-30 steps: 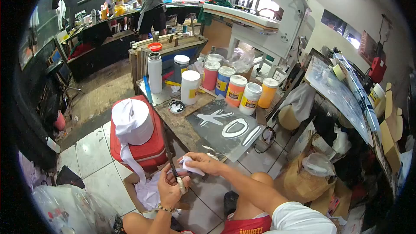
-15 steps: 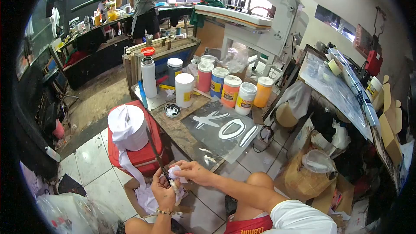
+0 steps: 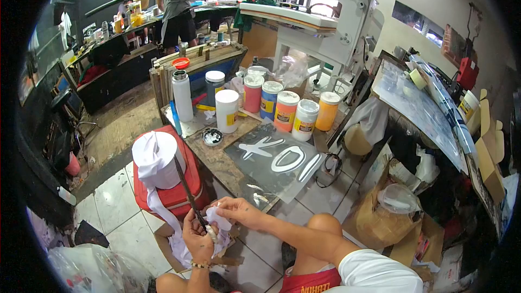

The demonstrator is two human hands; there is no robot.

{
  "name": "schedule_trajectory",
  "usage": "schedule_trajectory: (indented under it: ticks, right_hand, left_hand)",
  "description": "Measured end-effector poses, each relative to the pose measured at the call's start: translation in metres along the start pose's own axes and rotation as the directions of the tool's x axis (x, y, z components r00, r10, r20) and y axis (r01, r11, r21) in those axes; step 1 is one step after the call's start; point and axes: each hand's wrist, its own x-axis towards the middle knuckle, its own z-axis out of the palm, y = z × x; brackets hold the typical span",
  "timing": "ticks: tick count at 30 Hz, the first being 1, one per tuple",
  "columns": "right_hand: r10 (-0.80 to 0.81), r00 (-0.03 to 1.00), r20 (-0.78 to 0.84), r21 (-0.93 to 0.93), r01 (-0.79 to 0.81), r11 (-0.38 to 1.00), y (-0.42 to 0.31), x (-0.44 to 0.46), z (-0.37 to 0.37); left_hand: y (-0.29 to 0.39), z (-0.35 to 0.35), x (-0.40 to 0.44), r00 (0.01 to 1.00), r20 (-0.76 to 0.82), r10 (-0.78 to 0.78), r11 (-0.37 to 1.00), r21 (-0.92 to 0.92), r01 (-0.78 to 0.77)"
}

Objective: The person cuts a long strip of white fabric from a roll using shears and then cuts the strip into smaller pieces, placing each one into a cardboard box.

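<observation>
My left hand (image 3: pixel 197 240) is closed around a long dark paintbrush (image 3: pixel 188 191) whose lower end is smeared white. The handle slants up and to the left. Between the fingers of my right hand (image 3: pixel 242 212) is a piece of white cloth (image 3: pixel 218 221), beside the brush's white end. Below both hands, an open cardboard box (image 3: pixel 164 247) contains crumpled white fabric. A white fabric strip (image 3: pixel 157 203) runs down into it from a white cylindrical tub or roll (image 3: pixel 172 169) on a red box (image 3: pixel 196 184).
A dark sheet (image 3: pixel 254 180) with white painted letters lies on a low board. Several paint jars (image 3: pixel 285 111) stand behind it, near a white bottle (image 3: pixel 183 97) and a paint-smeared lid (image 3: pixel 212 137). A large white machine (image 3: pixel 325 38) and another person (image 3: pixel 176 11) are farther back.
Both hands, with the brush and cloth, have shifted slightly left. More of the white cloth shows below the right fingers. The whole view has moved a little.
</observation>
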Motion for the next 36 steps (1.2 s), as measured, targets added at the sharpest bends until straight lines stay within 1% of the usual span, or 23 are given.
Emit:
schedule_trajectory:
  ticks: [1, 3, 5, 6, 7, 8, 9, 10, 11, 12, 13, 17, 19, 21, 24, 25, 26, 28, 29, 31, 33, 35, 36]
  right_hand:
    - [0.0, 1.0, -0.002, 0.001, 0.0, 1.0, 0.002, 0.002, -0.003]
    - [0.004, 0.999, -0.05, -0.014, -0.004, 1.0, 0.0, 0.006, -0.007]
    - [0.028, 0.998, -0.059, -0.016, -0.029, 0.999, -0.008, 0.008, -0.016]
    - [-0.036, 0.996, -0.08, -0.082, 0.029, 0.996, -0.014, 0.008, -0.016]
    - [-0.076, 0.992, -0.097, -0.128, 0.064, 0.99, -0.013, 0.005, -0.014]
    - [-0.077, 0.992, -0.105, -0.154, 0.06, 0.986, -0.018, 0.005, -0.016]
    - [-0.125, 0.984, -0.124, -0.15, 0.106, 0.983, -0.024, 0.006, -0.016]
    - [-0.069, 0.99, -0.126, -0.077, 0.06, 0.995, -0.026, 0.005, -0.018]
    - [-0.143, 0.979, -0.143, -0.259, 0.102, 0.96, -0.025, 0.007, -0.025]
    - [-0.115, 0.979, -0.169, -0.183, 0.084, 0.979, -0.031, 0.005, -0.02]
    - [-0.111, 0.977, -0.181, -0.22, 0.07, 0.973, -0.035, 0.006, -0.02]
    - [-0.056, 0.973, -0.226, -0.129, 0.027, 0.991, -0.042, 0.002, -0.019]
    - [-0.061, 0.972, -0.227, -0.156, 0.025, 0.987, -0.036, 0.002, -0.024]
    - [-0.081, 0.969, -0.233, -0.192, 0.036, 0.981, -0.036, 0.004, -0.027]
    - [-0.08, 0.973, -0.219, -0.229, 0.028, 0.973, -0.033, 0.004, -0.03]
    - [-0.101, 0.972, -0.214, -0.294, 0.035, 0.955, -0.036, 0.002, -0.027]
    - [-0.129, 0.971, -0.201, -0.404, 0.038, 0.914, -0.033, 0.002, -0.033]
    - [-0.125, 0.966, -0.225, -0.527, -0.013, 0.85, -0.032, 0.002, -0.036]
    - [-0.136, 0.969, -0.206, -0.52, 0.01, 0.854, -0.037, 0.0, -0.031]
    - [-0.171, 0.976, -0.132, -0.465, 0.091, 0.88, -0.034, 0.002, -0.034]
    - [-0.13, 0.981, -0.143, -0.373, 0.069, 0.925, -0.04, 0.001, -0.03]
    - [-0.098, 0.984, -0.152, -0.241, 0.059, 0.969, -0.035, 0.004, -0.035]
    - [-0.111, 0.982, -0.155, -0.252, 0.069, 0.965, -0.038, 0.004, -0.037]
  left_hand:
    - [0.001, -0.004, 0.001, 1.0, 0.001, -0.001, 1.0, 0.001, 0.001]
    - [0.005, -0.013, 0.004, 0.997, 0.01, 0.075, 0.977, 0.199, -0.075]
    - [0.01, -0.015, 0.013, 0.998, -0.033, 0.051, 0.989, 0.142, -0.045]
    - [0.011, -0.023, 0.024, 0.975, 0.02, 0.222, 0.91, 0.356, -0.215]
    - [0.01, -0.036, 0.023, 0.932, 0.106, 0.347, 0.757, 0.556, -0.345]
    - [0.033, -0.028, 0.023, 0.949, 0.068, 0.307, 0.771, 0.567, -0.29]
    - [0.031, -0.037, 0.031, 0.949, 0.114, 0.294, 0.761, 0.572, -0.305]
    - [0.027, -0.044, 0.034, 0.936, 0.129, 0.327, 0.708, 0.623, -0.333]
    - [0.036, -0.045, 0.033, 0.939, 0.141, 0.312, 0.649, 0.691, -0.319]
    - [0.033, -0.05, 0.03, 0.945, 0.133, 0.298, 0.603, 0.742, -0.294]
    - [0.032, -0.055, 0.033, 0.938, 0.136, 0.318, 0.553, 0.777, -0.3]
    - [0.021, -0.078, 0.038, 0.956, 0.145, 0.254, 0.503, 0.824, -0.259]
    - [0.03, -0.077, 0.039, 0.984, 0.149, 0.098, 0.418, 0.891, -0.177]
    - [0.024, -0.082, 0.041, 0.987, 0.141, 0.081, 0.366, 0.917, -0.161]
    - [0.013, -0.088, 0.042, 0.995, 0.099, 0.008, 0.105, 0.989, -0.1]
    - [0.007, -0.092, 0.041, 0.995, 0.101, 0.015, 0.094, 0.99, -0.102]
    - [0.003, -0.093, 0.042, 0.993, 0.112, 0.035, 0.095, 0.989, -0.115]
    - [0.002, -0.086, 0.044, 0.985, 0.14, 0.104, 0.207, 0.965, -0.159]
    - [0.007, -0.079, 0.042, 0.985, 0.122, 0.118, 0.372, 0.915, -0.158]
    - [0.013, -0.063, 0.037, 0.986, 0.087, 0.14, 0.525, 0.838, -0.149]
    - [0.021, -0.044, 0.026, 0.993, 0.106, 0.056, 0.741, 0.662, -0.112]
    - [0.016, -0.036, 0.021, 0.981, 0.191, 0.045, 0.813, 0.564, -0.147]
    - [0.013, -0.031, 0.018, 0.974, 0.225, 0.01, 0.862, 0.491, -0.122]
